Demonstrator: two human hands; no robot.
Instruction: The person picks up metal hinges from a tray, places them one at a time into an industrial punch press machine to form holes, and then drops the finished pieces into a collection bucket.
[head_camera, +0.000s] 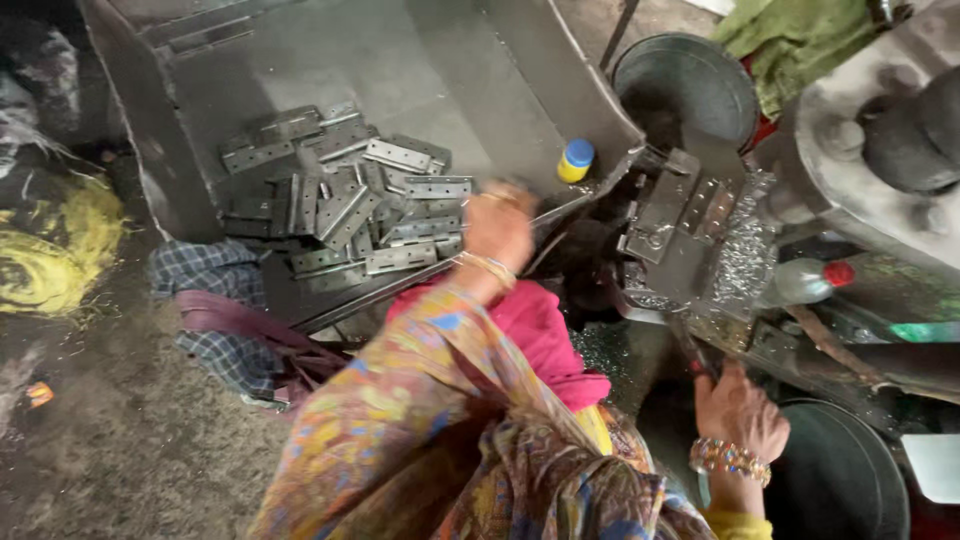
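Looking down, we had our right hand nearest us, low at the right, fingers curled round a thin dark lever w/ a red tip that ran up-left toward the press fixture. Our left hand was further out, over the near edge of the metal tray; its fingers were bent down at the rim, but we couldn't tell if they gripped a piece. The pile of flat hinge plates lay just left of that hand, long axes mostly running left-right, some skewed, so the left was much the nearer hand to them. A yellow bottle w/ blue cap stood just beyond. Furthest back: a round metal bucket.
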